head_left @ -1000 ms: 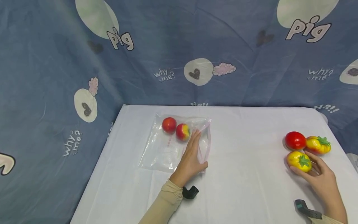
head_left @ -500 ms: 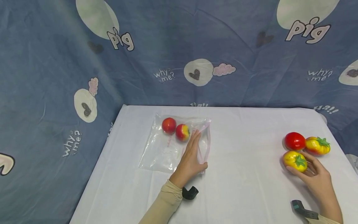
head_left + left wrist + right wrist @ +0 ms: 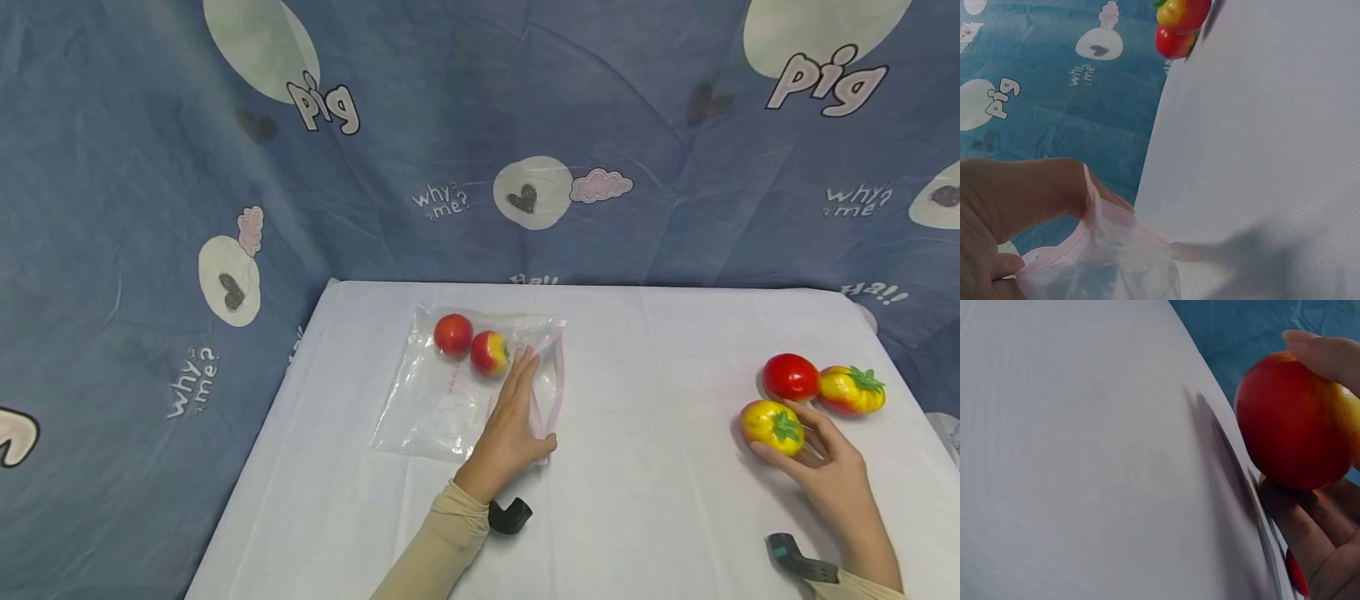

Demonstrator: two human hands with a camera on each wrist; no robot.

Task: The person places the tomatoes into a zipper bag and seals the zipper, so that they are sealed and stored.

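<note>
My left hand (image 3: 510,425) holds the pink-edged mouth of a clear zip bag (image 3: 427,425), lifting its rim apart in the left wrist view. Inside the bag lie a red round fruit (image 3: 453,335) and a red-and-yellow fruit (image 3: 490,353). On the right, my right hand (image 3: 828,462) grips a yellow-and-red toy fruit with a green leafy top (image 3: 768,427) between thumb and fingers. Its red underside faces the right wrist view, slightly above the cloth. Just behind it rest a shiny red fruit (image 3: 791,377) and a second yellow-and-red fruit with green leaves (image 3: 852,390), touching each other.
A white cloth (image 3: 637,500) covers the table. A blue printed curtain (image 3: 420,108) hangs behind and along the left side. Dark wrist-camera mounts (image 3: 510,517) show at both wrists.
My right hand has moved left with the yellow-and-red toy fruit, away from the two other fruits. The left hand and the bag have stayed in place.
</note>
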